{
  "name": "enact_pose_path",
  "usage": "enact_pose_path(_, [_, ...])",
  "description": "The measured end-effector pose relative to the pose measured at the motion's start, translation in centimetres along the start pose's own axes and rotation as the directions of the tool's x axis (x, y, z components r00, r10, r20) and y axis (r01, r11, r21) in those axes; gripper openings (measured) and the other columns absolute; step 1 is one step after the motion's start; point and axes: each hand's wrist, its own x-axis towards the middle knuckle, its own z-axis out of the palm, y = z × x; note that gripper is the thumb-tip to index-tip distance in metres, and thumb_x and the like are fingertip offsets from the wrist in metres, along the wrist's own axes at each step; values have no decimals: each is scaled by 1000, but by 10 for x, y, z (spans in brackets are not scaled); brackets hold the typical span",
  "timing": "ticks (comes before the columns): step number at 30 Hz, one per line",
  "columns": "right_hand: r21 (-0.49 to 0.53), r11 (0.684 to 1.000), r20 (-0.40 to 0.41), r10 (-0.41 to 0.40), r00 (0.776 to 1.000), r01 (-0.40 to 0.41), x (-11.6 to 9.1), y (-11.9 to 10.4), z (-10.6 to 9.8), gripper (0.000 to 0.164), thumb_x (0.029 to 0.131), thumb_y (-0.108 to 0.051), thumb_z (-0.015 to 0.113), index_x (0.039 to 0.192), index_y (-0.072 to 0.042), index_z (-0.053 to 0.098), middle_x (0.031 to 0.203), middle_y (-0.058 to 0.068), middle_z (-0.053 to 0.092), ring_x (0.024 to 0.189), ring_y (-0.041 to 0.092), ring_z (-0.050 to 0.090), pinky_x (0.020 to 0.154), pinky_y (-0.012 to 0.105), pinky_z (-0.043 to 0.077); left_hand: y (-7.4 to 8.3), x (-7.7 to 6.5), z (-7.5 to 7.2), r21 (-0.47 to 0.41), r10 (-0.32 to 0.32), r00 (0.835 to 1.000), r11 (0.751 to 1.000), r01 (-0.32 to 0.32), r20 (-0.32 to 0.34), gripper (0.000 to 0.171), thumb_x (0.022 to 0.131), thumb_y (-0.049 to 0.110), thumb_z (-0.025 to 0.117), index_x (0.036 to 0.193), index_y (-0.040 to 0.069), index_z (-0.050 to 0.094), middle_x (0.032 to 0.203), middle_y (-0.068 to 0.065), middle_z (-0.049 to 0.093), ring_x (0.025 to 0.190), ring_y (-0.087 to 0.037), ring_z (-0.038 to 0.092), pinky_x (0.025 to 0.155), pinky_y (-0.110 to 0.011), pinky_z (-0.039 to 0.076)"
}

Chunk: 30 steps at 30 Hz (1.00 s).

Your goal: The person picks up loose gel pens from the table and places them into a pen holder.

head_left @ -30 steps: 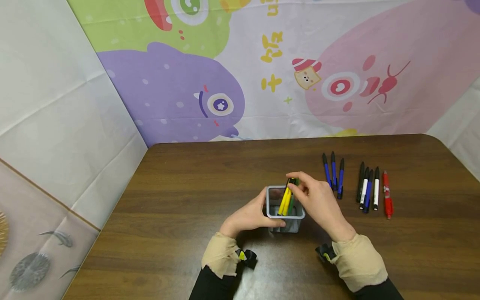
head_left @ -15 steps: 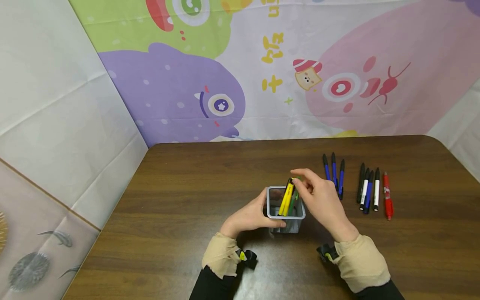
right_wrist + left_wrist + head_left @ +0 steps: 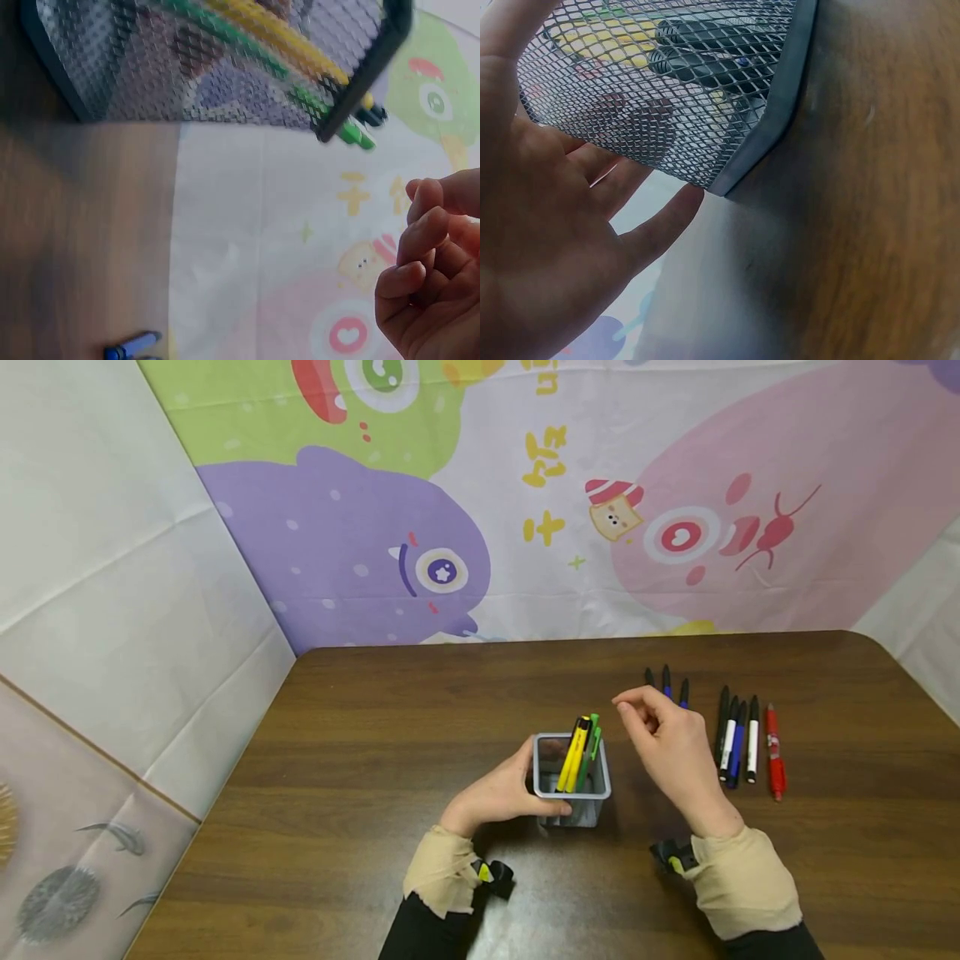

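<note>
Mesh cup [image 3: 572,795] held in the left grip [image 3: 495,795], just right of the frame's centre.
Thumb and fingers clasp its sides, probably to keep it from tipping; the right grip [image 3: 671,743], right of it, is loosely curled around nothing. Inside, yellow pens [image 3: 578,756] and a green pen [image 3: 595,745] lean, likely because they outreach the rim. Loose pens [image 3: 737,747] lie side by side on the surface [image 3: 360,760] at right, seemingly within easy reach.

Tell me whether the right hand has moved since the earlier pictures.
Yes: in the head view, the right hand has moved rightward, nearer the stationary red pen.
</note>
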Motion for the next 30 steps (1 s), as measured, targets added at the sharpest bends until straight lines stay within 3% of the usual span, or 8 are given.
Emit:
enact_pose_path(13, [-72,992,-45,104,994,-107,5,22,-23,19,93,-23,52,95,-9,65,62,-1,51,43,7,37,41,21,30,0,0,0,12,-1,1000,1000,1,-2,76,71,18,78,130,20,31,117,0,52,105,-23,54,92,-31,42])
enact_pose_path(23, [-137,973,-20,186,982,-187,5,42,-38,19,93,-21,51,98,-8,64,69,5,59,46,9,39,44,24,31,1,0,0,-1,-10,1000,1000,10,4,76,71,18,78,130,21,31,119,1,51,104,-19,53,91,-32,42])
enact_pose_path(30, [-173,958,13,235,972,-229,3,53,-47,21,93,-21,51,100,-6,63,75,8,62,48,9,41,50,26,33,1,-1,0,11,-8,1000,1000,8,6,76,71,18,78,131,22,31,119,0,51,106,-24,53,92,-34,42])
